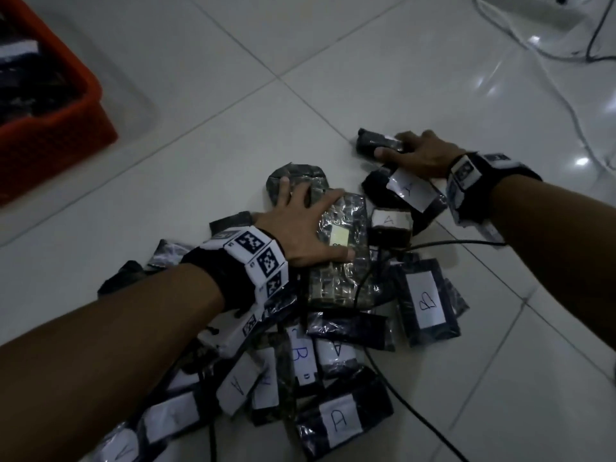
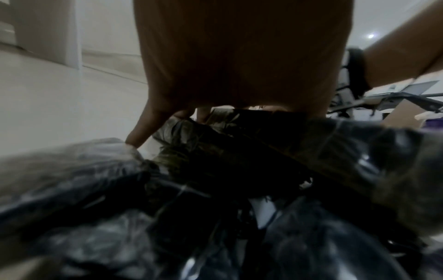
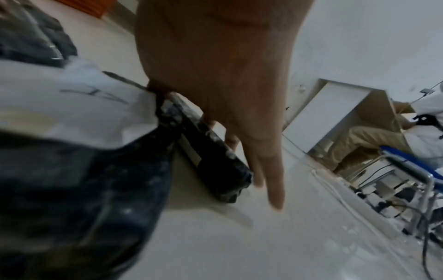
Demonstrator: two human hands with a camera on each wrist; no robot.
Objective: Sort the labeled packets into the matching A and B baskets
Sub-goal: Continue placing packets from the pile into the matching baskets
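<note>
Left hand (image 1: 305, 225) spread flat on a glossy camouflage-patterned plastic packet (image 1: 343, 261) lying lengthwise away, right hand (image 1: 418, 155) gripping a small dark rolled packet (image 1: 371, 141) lying crosswise on the white tiled floor (image 1: 233, 95).

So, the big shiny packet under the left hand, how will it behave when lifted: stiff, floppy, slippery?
The big packet is wrapped in crinkled glossy film, so it is probably slippery and may slide from the left hand. It looks blocky and flat, so likely fairly stiff. It lies on other packets, so lifting may disturb them.
</note>
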